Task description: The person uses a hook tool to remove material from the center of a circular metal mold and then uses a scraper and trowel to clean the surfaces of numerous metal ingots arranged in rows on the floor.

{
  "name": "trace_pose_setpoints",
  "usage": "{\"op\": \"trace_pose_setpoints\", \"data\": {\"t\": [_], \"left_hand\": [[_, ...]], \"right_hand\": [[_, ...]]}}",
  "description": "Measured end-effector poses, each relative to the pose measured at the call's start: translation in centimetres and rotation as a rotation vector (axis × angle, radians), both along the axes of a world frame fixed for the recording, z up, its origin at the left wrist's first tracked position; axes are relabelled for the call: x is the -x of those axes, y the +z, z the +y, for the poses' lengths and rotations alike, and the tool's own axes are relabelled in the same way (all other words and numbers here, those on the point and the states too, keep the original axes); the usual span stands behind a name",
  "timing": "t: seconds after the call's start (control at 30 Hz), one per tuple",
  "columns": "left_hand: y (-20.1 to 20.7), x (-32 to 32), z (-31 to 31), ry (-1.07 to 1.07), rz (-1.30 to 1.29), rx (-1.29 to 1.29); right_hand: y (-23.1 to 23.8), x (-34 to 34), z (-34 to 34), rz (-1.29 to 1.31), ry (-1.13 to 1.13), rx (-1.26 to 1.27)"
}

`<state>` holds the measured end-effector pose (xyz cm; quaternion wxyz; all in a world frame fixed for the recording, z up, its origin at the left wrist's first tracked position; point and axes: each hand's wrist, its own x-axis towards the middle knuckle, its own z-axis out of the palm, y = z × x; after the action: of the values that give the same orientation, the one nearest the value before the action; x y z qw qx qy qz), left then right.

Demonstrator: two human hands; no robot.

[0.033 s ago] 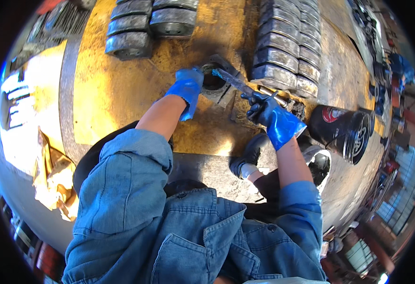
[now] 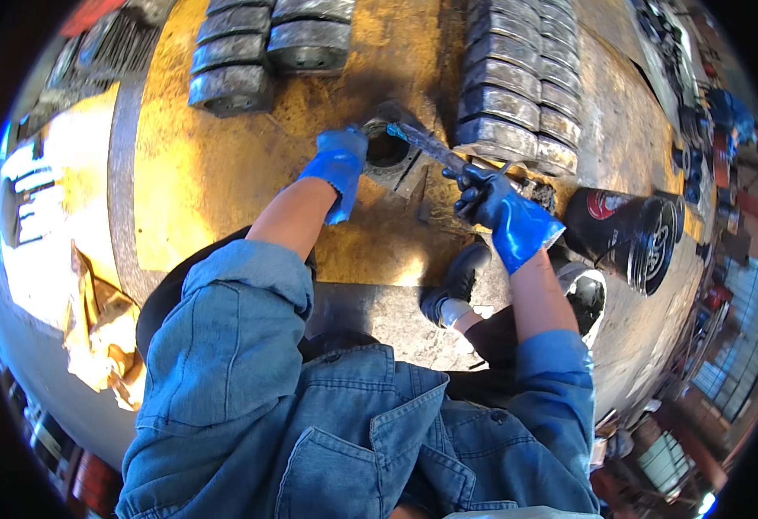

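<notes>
My left hand (image 2: 342, 154), in a blue glove, is closed at the left rim of a dark metal part with a round hole (image 2: 395, 176). The part lies on a worn yellow surface. My right hand (image 2: 487, 199), gloved in blue with blackened fingers, grips a long, dirty stick-like tool (image 2: 432, 147). Its blue-green tip reaches over the part's hole; I cannot make out whether it touches the inner wall. Fingertips of the left hand are partly hidden.
Stacked curved metal blocks (image 2: 498, 104) stand in rows at the far right, with more blocks (image 2: 232, 88) at the far left. A black bucket (image 2: 623, 233) lies tilted on the right. Crumpled brown paper (image 2: 102, 333) is at the left. My shoe (image 2: 461, 281) is below the right hand.
The whole view has shifted slightly. Both hands keep their holds, and the tool's tip stays over the hole.
</notes>
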<state>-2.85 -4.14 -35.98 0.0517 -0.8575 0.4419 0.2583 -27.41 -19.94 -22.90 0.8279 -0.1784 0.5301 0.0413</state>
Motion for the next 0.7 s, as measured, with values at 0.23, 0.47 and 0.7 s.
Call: {"op": "trace_pose_setpoints", "data": {"t": [0.23,0.47,0.7], "left_hand": [[-1.0,-0.5,-0.5,0.029,-0.04,0.053],[2.7,2.0,-1.0,-0.082,-0.014,0.015],[3.5,2.6,-1.9,-0.124,-0.136,-0.153]], "right_hand": [[15.8,5.6,-5.7,-0.054,0.078,0.402],[28.8,25.4,-6.1,0.226,-0.29,0.724],[21.3,43.3,0.9,0.656,-0.495,0.829]]}}
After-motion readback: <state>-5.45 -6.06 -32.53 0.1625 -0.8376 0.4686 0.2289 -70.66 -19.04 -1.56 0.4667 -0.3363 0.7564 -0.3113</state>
